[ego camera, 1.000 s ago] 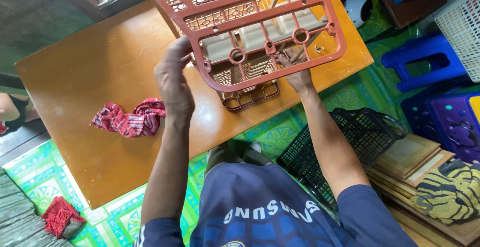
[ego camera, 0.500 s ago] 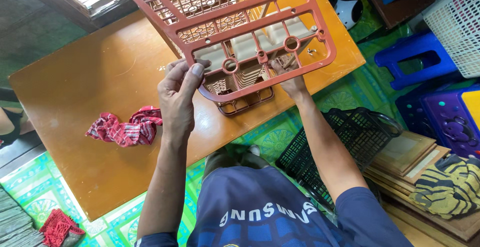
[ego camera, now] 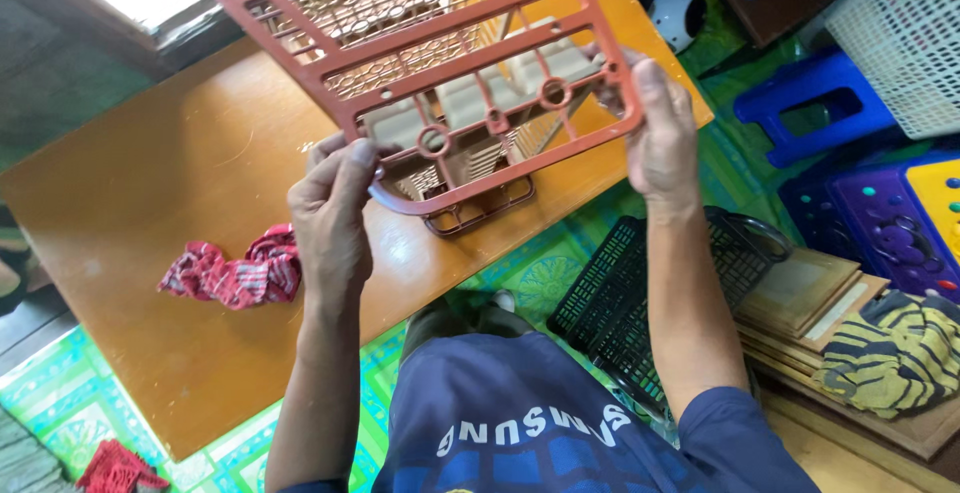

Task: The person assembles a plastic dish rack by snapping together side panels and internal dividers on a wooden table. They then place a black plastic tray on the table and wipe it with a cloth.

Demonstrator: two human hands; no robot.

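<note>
Holding a reddish-brown plastic grid panel [ego camera: 420, 63] up over the wooden table [ego camera: 180, 203], tilted, its near edge toward the body and its far end running off the frame at 12 o'clock. Left hand [ego camera: 328, 218] at the panel's 7 o'clock corner, fingers curled and thumb pressed on the rounded rim, so closed on the plastic. Right hand [ego camera: 658, 133] at the 4 o'clock corner, fingers wrapped around the edge from behind, palm side hidden, also gripping. Seen through the openings of the panel: a beige plastic piece [ego camera: 470, 103] and, below it at 6 o'clock, a smaller brown frame [ego camera: 480, 208] lying on the table edge; hard to tell whether the beige piece touches the panel or only sits beneath it. Judging from that, looks like an assembly with parts in hand but not yet joined: panel lifted and lined up above the other pieces, nothing visibly clipped or seated, so the fitting apparently left to do. Lying at 9 o'clock from the left hand, well apart on the tabletop, a crumpled red checked cloth [ego camera: 228, 271]. On the floor at 4 o'clock, a black basket [ego camera: 640, 303] just beside the right forearm, then a stack of wooden boards [ego camera: 810, 298] with a striped yellow and black cloth [ego camera: 890, 353] on top. Further out at 2 o'clock, a blue stool [ego camera: 815, 103] and a white basket [ego camera: 900, 38].
</note>
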